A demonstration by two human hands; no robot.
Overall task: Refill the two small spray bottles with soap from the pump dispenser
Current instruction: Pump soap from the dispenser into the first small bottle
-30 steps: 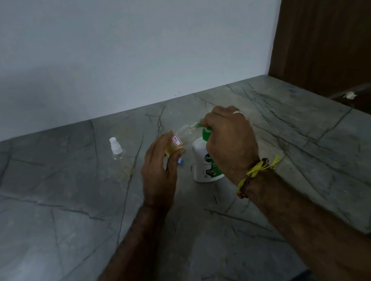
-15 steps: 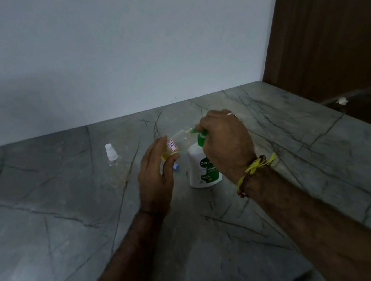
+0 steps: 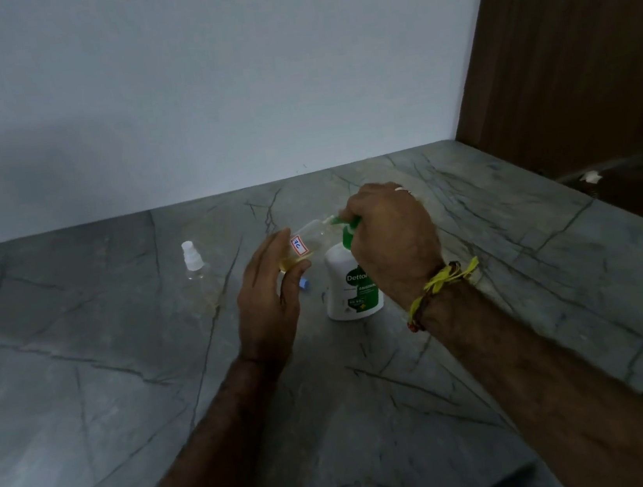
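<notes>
- The left hand holds a small clear bottle tilted, its open mouth toward the green spout of the soap pump; thumb on the near side, fingers loosely curved round the far side, narrow gap filled by the bottle.
- That bottle carries a white label with a red border and has yellowish liquid pooled at its low end, by the thumb.
- The right hand sits on top of the soap dispenser, fingers curled down over the green pump head; the knuckles cover most of the pump, so how the fingertips lie cannot be told.
- A pale ring shows on one right finger, and a yellow thread band wraps the right wrist.
- The dispenser stands upright on the grey stone counter, near its middle, white with a green label.
- A small blue cap peeks out just beside the left thumb, at 9 o'clock of the dispenser; whether it lies on the counter or is held in the palm cannot be told.
- The second spray bottle stands upright with its white nozzle on, at 9 o'clock of the left hand and well apart from it; its clear body is hard to make out in the dim light.
- At 2 o'clock, past the counter edge, a small white object on a dark surface is too blurred to name.
</notes>
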